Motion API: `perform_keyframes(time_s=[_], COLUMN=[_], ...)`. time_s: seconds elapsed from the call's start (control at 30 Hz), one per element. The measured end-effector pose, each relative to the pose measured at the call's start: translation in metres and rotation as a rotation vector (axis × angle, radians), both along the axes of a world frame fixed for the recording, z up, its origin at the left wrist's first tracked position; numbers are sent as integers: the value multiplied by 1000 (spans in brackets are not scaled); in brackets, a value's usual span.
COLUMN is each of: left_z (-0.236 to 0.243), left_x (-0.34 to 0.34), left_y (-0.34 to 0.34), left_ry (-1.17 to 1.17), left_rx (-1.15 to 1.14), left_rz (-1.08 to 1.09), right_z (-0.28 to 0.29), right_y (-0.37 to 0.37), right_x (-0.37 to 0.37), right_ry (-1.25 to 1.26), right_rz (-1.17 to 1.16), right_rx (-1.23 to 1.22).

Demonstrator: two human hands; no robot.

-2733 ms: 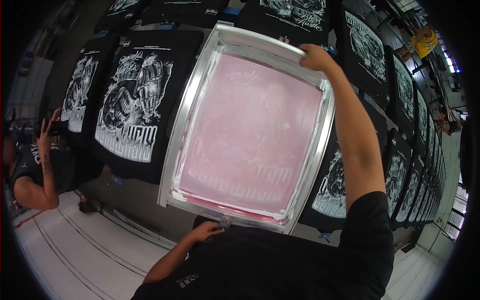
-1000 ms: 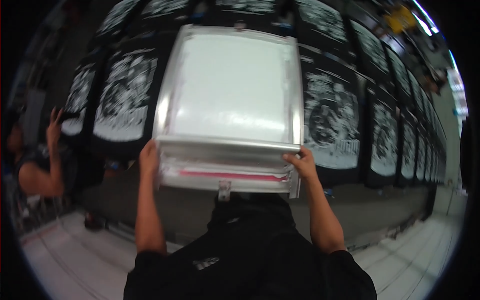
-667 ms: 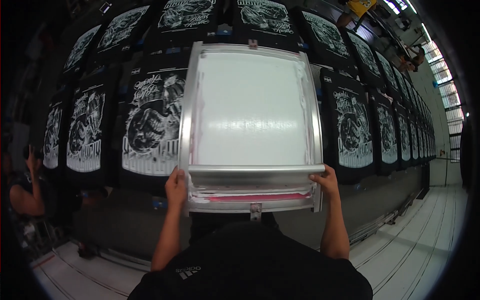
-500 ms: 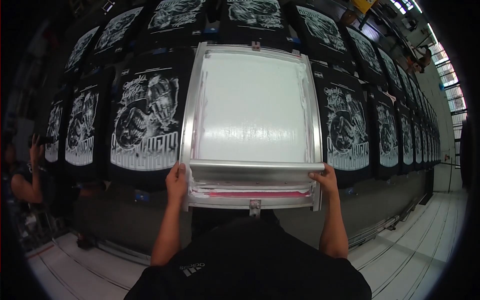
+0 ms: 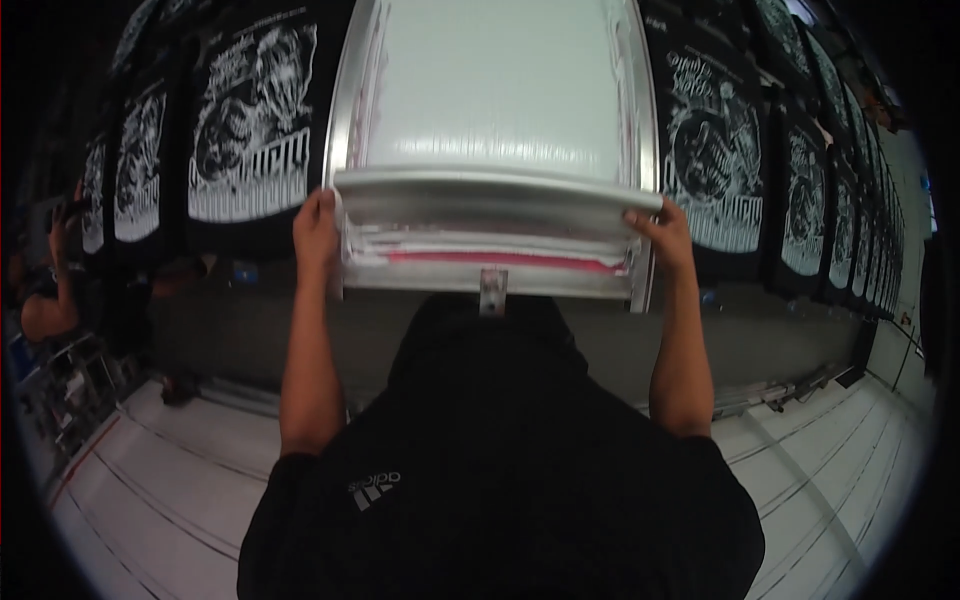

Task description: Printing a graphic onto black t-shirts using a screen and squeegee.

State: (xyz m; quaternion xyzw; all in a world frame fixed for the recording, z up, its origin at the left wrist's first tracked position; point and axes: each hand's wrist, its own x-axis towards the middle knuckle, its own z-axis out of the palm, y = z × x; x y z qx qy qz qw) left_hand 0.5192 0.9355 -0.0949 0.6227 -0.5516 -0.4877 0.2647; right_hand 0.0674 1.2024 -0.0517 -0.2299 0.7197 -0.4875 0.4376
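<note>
A long silver metal squeegee (image 5: 490, 192) lies crosswise over the near part of a screen-printing frame (image 5: 645, 130). My left hand (image 5: 317, 238) is closed on its left end, and my right hand (image 5: 665, 235) grips the right end, thumb on the near face. Beyond the squeegee, the mesh is covered with white ink (image 5: 490, 80). Smears of white and a pink-red strip (image 5: 500, 262) show between the squeegee and the frame's near bar. The squeegee's lower edge is hard to make out.
Black printed shirts lie in rows on both sides, such as the left shirt (image 5: 255, 125) and right shirt (image 5: 712, 150). A metal bracket (image 5: 492, 292) juts from the frame's near bar toward my body. At far left, another person's arm (image 5: 60, 270) shows.
The view has tipped down toward my body, so the frame, squeegee and hands sit higher in the picture. Both hands keep their grip on the squeegee near the frame's close end.
</note>
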Motion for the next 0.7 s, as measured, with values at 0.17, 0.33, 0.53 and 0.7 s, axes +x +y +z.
perform_keyframes(time_s=[0.17,0.33,0.53,0.7], left_z=[-3,-27,-18,0], left_x=[-9,-3,2,-10], left_y=[-6,-10,-3,0], left_ry=[23,75,1,68], left_rx=[-27,-26,-39,4], left_rz=[-25,-8,14,-55], right_z=[1,-13,-4,-3], right_y=[-2,-1,0,-2], right_x=[9,4,14,8], right_ry=[-14,-44,15,-30], right_rz=[-5,4,-49,-31], right_rx=[-42,-73,-86,-104])
